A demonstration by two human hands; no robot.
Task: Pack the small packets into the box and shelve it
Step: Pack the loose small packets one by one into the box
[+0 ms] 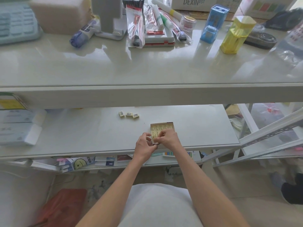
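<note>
The left hand (145, 145) is curling its thumb and fingers round the near left corner of the box (164, 126), gripping it just below the centre of the frame. The right hand (169, 138) is lying over the near half of the box, its fingers bent and pinching a pale yellow packet (154, 136) down among the ones already inside. The two hands are meeting at the fingertips. Both forearms are reaching up bare from the bottom of the frame, on either side of a white garment (160, 205).

The box is sitting open on the middle shelf (82, 128), close to the front edge, and is showing cream packets with dark print packed flat side by side. Three loose packets (129, 114) are lying in a short row on the same shelf, above and left of the box and apart from it, with their barcodes facing up. Stacked pale blue packs (16, 126) are resting at the left edge of the frame.

A glossy upper shelf (147, 66) is running across the upper half of the frame. It is carrying a clear yellow container (236, 35) at upper right, with a clear blue container (213, 23) just left of it. Bagged pens (136, 23) are lying near the top centre, and a white carton lettered DEXIN (193, 2) is standing along the top edge. Below the hands, a lower shelf (195, 158) is holding small cards and a yellow smiley-face item (80, 163)
</note>
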